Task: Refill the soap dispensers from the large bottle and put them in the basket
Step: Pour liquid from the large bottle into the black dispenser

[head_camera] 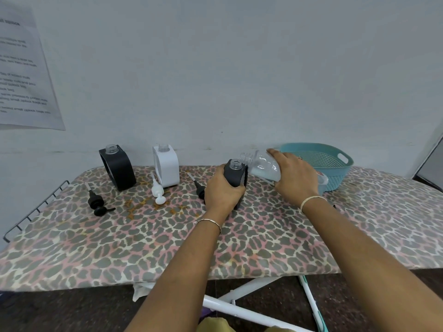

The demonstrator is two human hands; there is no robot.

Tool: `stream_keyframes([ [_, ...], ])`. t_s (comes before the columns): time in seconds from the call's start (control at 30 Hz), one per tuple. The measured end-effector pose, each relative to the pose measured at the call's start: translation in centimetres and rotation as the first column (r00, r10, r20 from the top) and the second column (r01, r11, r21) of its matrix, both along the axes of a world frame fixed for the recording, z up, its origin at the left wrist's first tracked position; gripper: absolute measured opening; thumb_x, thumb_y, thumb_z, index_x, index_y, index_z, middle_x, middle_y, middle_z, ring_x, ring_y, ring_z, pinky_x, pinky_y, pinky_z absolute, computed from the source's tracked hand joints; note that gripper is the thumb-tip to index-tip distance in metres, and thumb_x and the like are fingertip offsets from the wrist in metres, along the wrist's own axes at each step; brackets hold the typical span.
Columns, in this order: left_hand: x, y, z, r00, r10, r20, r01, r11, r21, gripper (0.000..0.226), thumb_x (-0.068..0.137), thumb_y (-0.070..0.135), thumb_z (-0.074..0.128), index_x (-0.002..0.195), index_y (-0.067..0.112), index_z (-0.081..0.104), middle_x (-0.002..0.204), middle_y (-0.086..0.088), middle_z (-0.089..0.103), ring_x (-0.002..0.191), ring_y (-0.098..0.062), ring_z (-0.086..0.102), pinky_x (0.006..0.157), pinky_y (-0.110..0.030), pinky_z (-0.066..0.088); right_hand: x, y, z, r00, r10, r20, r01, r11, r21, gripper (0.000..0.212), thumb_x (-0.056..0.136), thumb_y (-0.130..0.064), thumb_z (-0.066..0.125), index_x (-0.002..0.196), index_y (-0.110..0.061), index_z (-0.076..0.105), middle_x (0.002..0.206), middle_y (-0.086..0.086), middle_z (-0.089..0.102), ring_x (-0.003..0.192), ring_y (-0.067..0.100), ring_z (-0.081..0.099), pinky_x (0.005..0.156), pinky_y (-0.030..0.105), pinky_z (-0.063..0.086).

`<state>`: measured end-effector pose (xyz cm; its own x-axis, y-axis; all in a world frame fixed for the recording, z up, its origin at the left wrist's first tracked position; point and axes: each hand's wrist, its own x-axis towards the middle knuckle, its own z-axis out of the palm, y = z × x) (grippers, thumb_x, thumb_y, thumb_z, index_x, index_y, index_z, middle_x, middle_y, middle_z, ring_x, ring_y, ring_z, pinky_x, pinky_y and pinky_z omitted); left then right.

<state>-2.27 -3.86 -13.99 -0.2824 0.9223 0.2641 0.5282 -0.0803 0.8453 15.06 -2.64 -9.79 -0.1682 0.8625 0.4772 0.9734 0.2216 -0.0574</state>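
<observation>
My left hand (221, 191) grips a black soap dispenser (237, 178) that stands uncapped on the board. My right hand (296, 174) holds the large clear bottle (262, 165), tilted on its side with its open mouth just above and to the right of the dispenser's neck; pale liquid lies in its lower side. A second black dispenser (117, 167) and a white dispenser (166, 165) stand uncapped at the back left. Two black pumps (97, 202) (199, 186) and a white pump (158, 191) lie on the board. A teal basket (321, 161) sits behind my right hand.
The work surface is an ironing board with a leopard-print cover (167, 240); a wire rack (33, 209) sticks out at its left end. A printed sheet (21, 68) hangs on the wall. The board's white legs (249, 305) show below the front edge.
</observation>
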Motion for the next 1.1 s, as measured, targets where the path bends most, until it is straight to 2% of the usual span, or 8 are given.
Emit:
stream_keyframes([
  [0.3, 0.0, 0.0, 0.0, 1.0, -0.008, -0.004, 0.008, 1.0, -0.003, 0.055, 0.071, 0.023, 0.075, 0.122, 0.022, 0.054, 0.106, 0.003, 0.065, 0.092, -0.017, 0.06, 0.074, -0.028, 0.049, -0.1, 0.0, 0.9, 0.998, -0.018, 0.053, 0.019, 1.0, -0.017, 0.079, 0.075, -0.005, 0.065, 0.144, -0.03, 0.036, 0.122, 0.003, 0.06, 0.099, 0.027, 0.061, 0.071, 0.035, 0.049],
  [0.63, -0.1, 0.0, 0.1, 1.0, -0.009, -0.008, 0.009, 0.999, -0.034, 0.056, 0.07, 0.023, 0.075, 0.122, 0.023, 0.054, 0.106, 0.004, 0.065, 0.094, -0.018, 0.061, 0.076, -0.028, 0.049, -0.3, -0.2, 1.8, 0.99, -0.033, 0.139, 0.034, 0.999, -0.007, 0.079, 0.077, -0.005, 0.065, 0.145, -0.029, 0.034, 0.118, 0.003, 0.06, 0.095, 0.026, 0.061, 0.065, 0.031, 0.042],
  [0.8, -0.2, -0.1, 0.1, 1.0, -0.021, -0.007, 0.021, 0.999, -0.029, 0.056, 0.071, 0.022, 0.075, 0.123, 0.022, 0.054, 0.108, 0.004, 0.065, 0.091, -0.015, 0.057, 0.075, -0.025, 0.045, -0.3, -0.1, 2.1, 0.984, -0.02, 0.174, 0.019, 1.0, 0.008, 0.076, 0.076, -0.005, 0.065, 0.143, -0.027, 0.035, 0.117, 0.005, 0.06, 0.095, 0.027, 0.061, 0.073, 0.035, 0.048],
  [1.1, -0.2, -0.1, 0.2, 1.0, -0.017, -0.014, 0.017, 0.999, -0.031, 0.055, 0.071, 0.023, 0.075, 0.122, 0.02, 0.054, 0.107, 0.004, 0.064, 0.09, -0.014, 0.056, 0.072, -0.024, 0.043, -0.3, 0.1, 2.6, 0.973, -0.008, 0.23, 0.003, 1.0, 0.023, 0.072, 0.075, -0.004, 0.064, 0.14, -0.025, 0.038, 0.112, 0.007, 0.062, 0.093, 0.028, 0.061, 0.072, 0.035, 0.049],
])
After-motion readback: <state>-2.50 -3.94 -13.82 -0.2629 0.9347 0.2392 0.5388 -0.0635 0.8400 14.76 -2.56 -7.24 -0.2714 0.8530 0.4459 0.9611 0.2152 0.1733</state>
